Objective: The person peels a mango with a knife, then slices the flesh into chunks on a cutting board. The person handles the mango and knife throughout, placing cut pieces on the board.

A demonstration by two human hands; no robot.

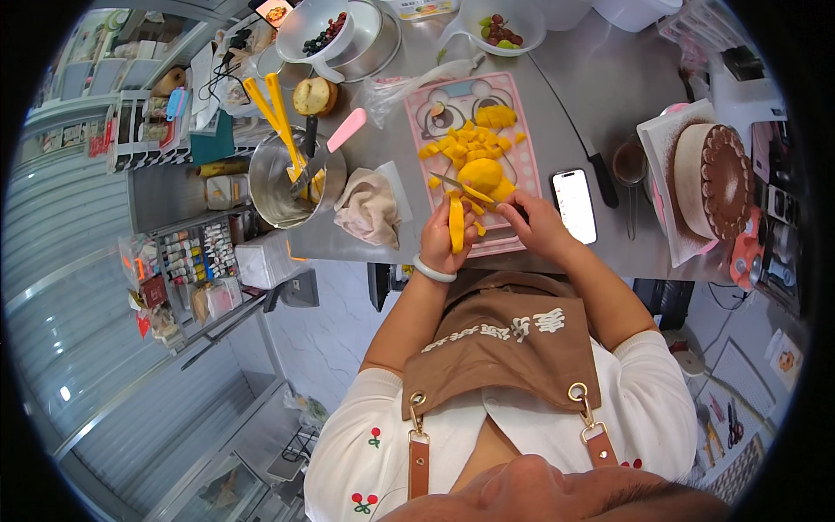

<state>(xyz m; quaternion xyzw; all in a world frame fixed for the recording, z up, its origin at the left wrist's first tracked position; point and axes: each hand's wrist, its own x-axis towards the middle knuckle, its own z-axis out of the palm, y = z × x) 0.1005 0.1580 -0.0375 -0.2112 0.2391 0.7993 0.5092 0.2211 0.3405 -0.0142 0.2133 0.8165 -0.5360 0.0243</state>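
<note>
My left hand [443,238] holds a strip of yellow mango flesh [456,225] over the near edge of a pink cutting board [417,107]. A small knife [450,179] is in my right hand [535,225], its blade pointing up and left across the board beside the strip. Just beyond the blade lies a large rounded piece of mango [479,175], with smaller pieces near it. Diced mango [463,143] is spread over the middle of the board, and a scored piece of mango [496,117] lies at its far right.
Left of the board are a folded cloth [368,205] and a steel bowl [264,196] with spatulas. Beyond stand colanders of berries [326,36] and grapes [501,32]. To the right lie a phone [574,203], a long knife [603,179], a sieve [629,163] and a cocoa-dusted cake [698,179].
</note>
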